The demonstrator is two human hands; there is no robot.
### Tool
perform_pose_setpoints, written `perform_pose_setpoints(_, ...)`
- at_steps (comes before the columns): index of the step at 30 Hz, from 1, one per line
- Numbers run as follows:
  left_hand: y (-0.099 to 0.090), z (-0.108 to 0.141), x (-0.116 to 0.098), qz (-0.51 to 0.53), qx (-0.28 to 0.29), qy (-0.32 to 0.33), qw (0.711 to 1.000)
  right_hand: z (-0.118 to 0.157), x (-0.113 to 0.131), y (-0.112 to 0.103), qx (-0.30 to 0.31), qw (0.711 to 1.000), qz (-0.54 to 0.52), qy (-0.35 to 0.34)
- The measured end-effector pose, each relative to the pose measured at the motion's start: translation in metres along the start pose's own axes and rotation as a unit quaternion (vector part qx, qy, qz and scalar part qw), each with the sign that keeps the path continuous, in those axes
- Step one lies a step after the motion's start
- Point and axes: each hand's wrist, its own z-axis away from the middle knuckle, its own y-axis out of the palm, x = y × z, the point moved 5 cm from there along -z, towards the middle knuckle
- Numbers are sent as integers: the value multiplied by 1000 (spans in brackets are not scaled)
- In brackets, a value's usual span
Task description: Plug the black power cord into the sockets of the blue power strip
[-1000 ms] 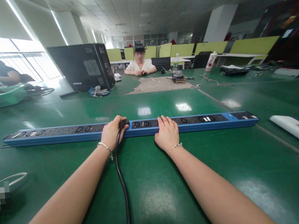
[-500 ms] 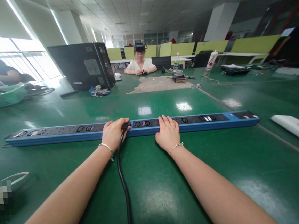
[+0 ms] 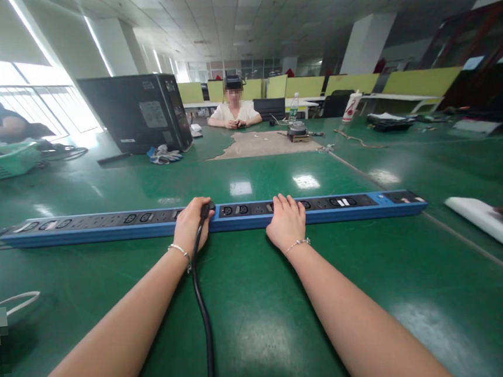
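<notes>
Power strip: the blue strip (image 3: 105, 232) lies flat across the green table (image 3: 258, 270), sockets up, in front of both hands.
Left hand: the left hand (image 3: 189, 226) has its fingers clamped on the black plug (image 3: 208, 207), at the strip's middle; how far the plug is seated cannot be told.
Right hand: the right hand (image 3: 287, 223) lies over the strip, fingers slightly apart; its thumb's hold cannot be told.
Good handling: grip the plug's body, not the cord (image 3: 203, 310), and move it straight, without rocking.
Steadying: firm right-hand pressure near the plug should stop the strip sliding.
Cord: slack toward the person helps avoid sideways pull.
</notes>
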Motion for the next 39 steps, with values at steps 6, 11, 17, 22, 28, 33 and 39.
perform_pose_setpoints(6,10,-14,-53,61,40,20,997,0,-1,1,-14,1000,-27,3)
perform_pose_setpoints(11,50,-18,-81,67,113,33,991,2,-1,0,-34,998,-47,-4)
perform_pose_setpoints(17,64,-26,-79,45,122,13,991,2,-1,0,-41,997,-63,-3)
perform_pose_setpoints(22,63,-29,-79,44,125,5,991,1,-1,0,-47,997,-68,-2)
perform_pose_setpoints(28,63,-23,-77,58,102,-2,993,1,-1,0,-49,996,-69,-4)
perform_pose_setpoints(33,62,-21,-78,73,108,-26,991,1,-1,1,-44,997,-63,-4)
perform_pose_setpoints(39,61,-23,-79,76,107,-35,991,1,-1,1,-43,997,-67,-3)
